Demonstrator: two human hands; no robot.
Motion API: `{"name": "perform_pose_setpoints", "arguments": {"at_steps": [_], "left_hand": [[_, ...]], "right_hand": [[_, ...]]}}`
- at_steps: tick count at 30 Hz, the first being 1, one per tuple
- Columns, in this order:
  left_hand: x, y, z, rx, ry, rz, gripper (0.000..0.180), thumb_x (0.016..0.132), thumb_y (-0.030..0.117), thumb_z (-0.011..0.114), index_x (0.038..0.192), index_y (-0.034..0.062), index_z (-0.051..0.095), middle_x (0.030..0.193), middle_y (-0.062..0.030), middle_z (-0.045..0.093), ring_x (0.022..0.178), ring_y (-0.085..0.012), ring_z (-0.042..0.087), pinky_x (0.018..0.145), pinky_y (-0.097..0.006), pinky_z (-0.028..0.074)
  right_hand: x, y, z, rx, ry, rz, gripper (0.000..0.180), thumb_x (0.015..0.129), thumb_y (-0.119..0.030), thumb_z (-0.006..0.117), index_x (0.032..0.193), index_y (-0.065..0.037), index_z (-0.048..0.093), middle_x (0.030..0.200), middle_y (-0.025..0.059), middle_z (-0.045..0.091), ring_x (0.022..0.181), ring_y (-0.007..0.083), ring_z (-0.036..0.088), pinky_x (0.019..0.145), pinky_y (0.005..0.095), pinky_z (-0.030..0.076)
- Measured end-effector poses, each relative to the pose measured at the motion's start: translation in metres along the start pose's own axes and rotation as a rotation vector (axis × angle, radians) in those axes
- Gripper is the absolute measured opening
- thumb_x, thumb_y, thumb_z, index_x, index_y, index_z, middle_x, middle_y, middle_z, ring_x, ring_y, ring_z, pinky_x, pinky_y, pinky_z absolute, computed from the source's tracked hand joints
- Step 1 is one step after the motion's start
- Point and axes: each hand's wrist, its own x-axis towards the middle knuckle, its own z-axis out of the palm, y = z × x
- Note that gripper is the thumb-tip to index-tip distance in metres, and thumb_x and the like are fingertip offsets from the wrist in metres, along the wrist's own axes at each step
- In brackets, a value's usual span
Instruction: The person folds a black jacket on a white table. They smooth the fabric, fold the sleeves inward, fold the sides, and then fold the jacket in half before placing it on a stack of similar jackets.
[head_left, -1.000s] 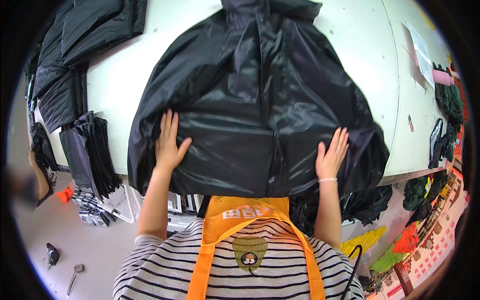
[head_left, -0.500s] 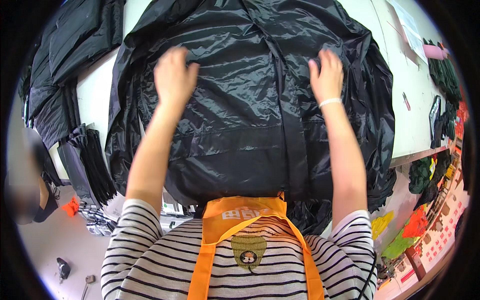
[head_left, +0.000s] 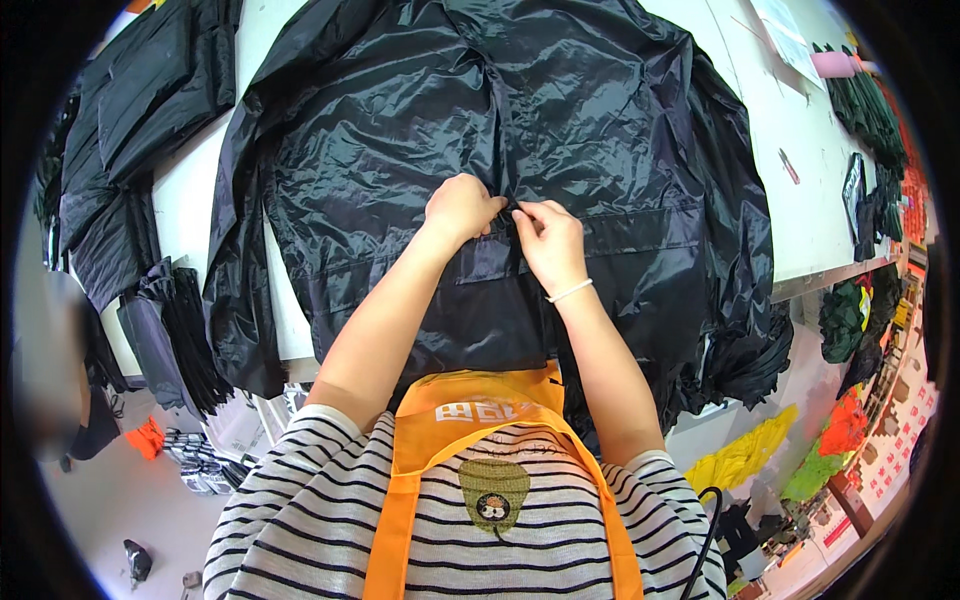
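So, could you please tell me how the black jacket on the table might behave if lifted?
The black jacket would probably be floppy, since it lies in many fine wrinkles. It may feel slippery, given its glossy surface. It looks light for its size, as the cloth seems thin.

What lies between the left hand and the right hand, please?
In the head view, the front placket of the black jacket lies between the left hand and the right hand.
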Motion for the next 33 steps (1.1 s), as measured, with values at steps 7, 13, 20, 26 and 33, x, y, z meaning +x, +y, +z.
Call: {"name": "perform_pose_setpoints", "arguments": {"at_steps": [7,13,20,26,33], "left_hand": [[0.006,-0.002,0.003,0.060,0.039,0.002,0.037,0.086,0.029,0.059,0.065,-0.0012,0.065,0.055,-0.0094,0.063,0.049,-0.0149,0.062,0.053,-0.026,0.049],[-0.005,-0.028,0.001,-0.529,-0.112,0.253,0.030,0.090,0.021,0.058,0.071,-0.0004,0.062,0.063,-0.0052,0.062,0.054,-0.0104,0.057,0.051,-0.023,0.045],[-0.012,-0.038,0.019,-0.902,-0.083,0.333,0.028,0.097,0.030,0.045,0.084,0.0066,0.053,0.067,-0.0028,0.057,0.056,-0.0105,0.054,0.055,-0.022,0.045],[-0.036,-0.042,0.033,-0.748,0.380,0.463,0.022,0.094,0.021,0.052,0.093,-0.0009,0.049,0.077,-0.0131,0.064,0.068,-0.0182,0.063,0.061,-0.029,0.049],[-0.175,-0.079,0.095,-0.667,-0.047,-0.016,0.040,0.092,0.034,0.055,0.076,-0.0016,0.062,0.063,-0.0075,0.064,0.056,-0.0124,0.061,0.052,-0.025,0.047]], "right_hand": [[-0.006,0.011,0.016,0.000,0.076,0.047,0.010,0.078,-0.004,0.066,0.086,0.002,0.066,0.072,0.0116,0.060,0.055,0.0211,0.057,0.054,0.0299,0.045],[-0.006,0.006,0.027,-0.084,0.100,0.016,0.009,0.078,-0.008,0.066,0.082,0.000,0.065,0.077,0.0123,0.062,0.064,0.0260,0.062,0.060,0.0332,0.049],[0.001,0.005,0.033,0.256,-0.074,0.235,0.019,0.079,-0.013,0.072,0.079,0.003,0.062,0.068,0.0062,0.063,0.057,0.0084,0.056,0.054,0.0238,0.046],[0.014,0.015,0.036,-0.182,-0.064,-0.210,0.020,0.083,-0.018,0.063,0.078,-0.001,0.055,0.075,0.0191,0.059,0.072,0.0390,0.058,0.064,0.0450,0.046],[0.068,0.027,0.035,-0.204,-0.056,-0.134,0.034,0.081,-0.033,0.066,0.074,0.000,0.061,0.071,0.0195,0.062,0.073,0.0386,0.060,0.067,0.0442,0.048]]}}
